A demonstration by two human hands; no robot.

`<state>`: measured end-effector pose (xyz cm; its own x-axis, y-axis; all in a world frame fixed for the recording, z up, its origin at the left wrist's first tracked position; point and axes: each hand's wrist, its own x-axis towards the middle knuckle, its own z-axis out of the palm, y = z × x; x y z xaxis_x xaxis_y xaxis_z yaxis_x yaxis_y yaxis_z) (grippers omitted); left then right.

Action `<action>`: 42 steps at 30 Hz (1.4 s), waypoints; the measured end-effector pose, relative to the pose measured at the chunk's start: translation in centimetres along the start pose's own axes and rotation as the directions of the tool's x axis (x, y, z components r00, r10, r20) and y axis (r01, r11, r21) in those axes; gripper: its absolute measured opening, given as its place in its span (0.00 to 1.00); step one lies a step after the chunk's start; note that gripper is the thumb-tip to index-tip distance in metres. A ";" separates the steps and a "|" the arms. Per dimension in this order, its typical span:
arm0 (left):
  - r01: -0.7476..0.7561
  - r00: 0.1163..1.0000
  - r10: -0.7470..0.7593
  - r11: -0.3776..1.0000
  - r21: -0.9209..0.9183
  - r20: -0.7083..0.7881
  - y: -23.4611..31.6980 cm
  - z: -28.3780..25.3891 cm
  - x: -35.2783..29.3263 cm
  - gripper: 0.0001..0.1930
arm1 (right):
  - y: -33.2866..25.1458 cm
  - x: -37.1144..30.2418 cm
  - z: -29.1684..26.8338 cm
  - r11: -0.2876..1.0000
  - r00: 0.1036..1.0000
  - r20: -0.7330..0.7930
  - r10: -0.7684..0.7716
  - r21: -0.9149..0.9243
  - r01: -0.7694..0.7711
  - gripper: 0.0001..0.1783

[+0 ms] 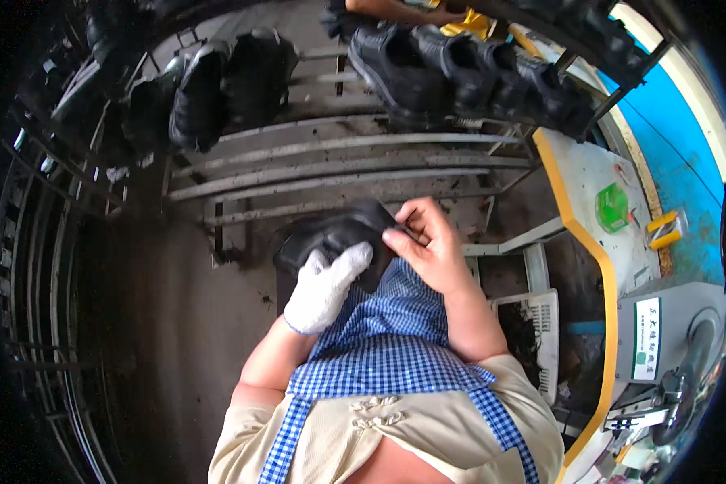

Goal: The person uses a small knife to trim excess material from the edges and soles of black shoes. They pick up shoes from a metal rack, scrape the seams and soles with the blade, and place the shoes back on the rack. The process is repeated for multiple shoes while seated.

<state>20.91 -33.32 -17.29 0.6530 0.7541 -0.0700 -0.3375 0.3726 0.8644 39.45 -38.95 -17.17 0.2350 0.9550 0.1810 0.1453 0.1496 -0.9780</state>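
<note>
A black shoe (319, 232) is held in front of my blue checked apron. My left hand (323, 286), in a white knit glove, grips its near side with the thumb and fingers pressed on the dark upper. The bare right hand (427, 242) pinches the shoe's edge at its right end between thumb and forefinger. Part of the shoe is hidden behind the gloved fingers, and its dark surface makes details hard to make out.
Ahead, a metal rack (347, 149) bears several black shoes (399, 73). To the right is a yellow-edged work table (577, 169) with a green container (612, 207) and a grey machine (673, 323). A white basket (547, 343) sits below it. Beyond the rack, another person's arm (403, 10) shows.
</note>
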 end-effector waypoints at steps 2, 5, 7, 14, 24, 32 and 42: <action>0.035 0.997 -0.027 0.993 0.110 -0.069 0.2 0.1 -0.3 0.12 | 0.4 0.5 -0.4 1.000 0.999 0.041 0.002 0.027 -0.003 0.17; 0.030 0.999 -0.035 0.975 0.219 0.021 1.0 -0.3 0.0 0.12 | 1.4 1.2 -0.1 0.997 0.998 -0.015 -0.062 0.041 0.063 0.19; 0.010 0.996 -0.035 0.951 0.310 0.076 2.1 0.0 0.0 0.13 | 1.7 0.6 -0.5 0.998 1.000 -0.018 -0.025 -0.050 0.024 0.20; -0.392 0.872 -0.079 0.480 0.785 0.484 5.4 1.2 0.0 0.13 | 6.5 -3.4 -2.8 0.994 0.953 0.293 0.072 0.060 -0.093 0.43; -0.488 0.871 -0.050 -0.205 0.848 0.489 6.7 2.8 0.7 0.23 | 13.1 -4.6 2.6 0.730 0.958 0.223 0.183 0.622 -0.284 0.34; -0.463 0.821 0.049 -0.527 0.713 0.569 11.0 4.1 5.0 0.24 | 9.3 2.6 6.4 0.516 0.982 0.185 0.030 0.839 -0.174 0.21; -0.131 0.784 0.505 -0.435 0.891 0.362 14.6 1.3 15.3 0.26 | 6.3 8.4 3.4 0.930 0.983 0.182 0.003 0.361 -0.070 0.24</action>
<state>26.88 -17.06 -5.10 0.5870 0.5831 0.5616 0.6650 -0.7429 0.0764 39.07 -29.15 -22.16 0.0565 0.9862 0.1558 -0.2284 0.1646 -0.9595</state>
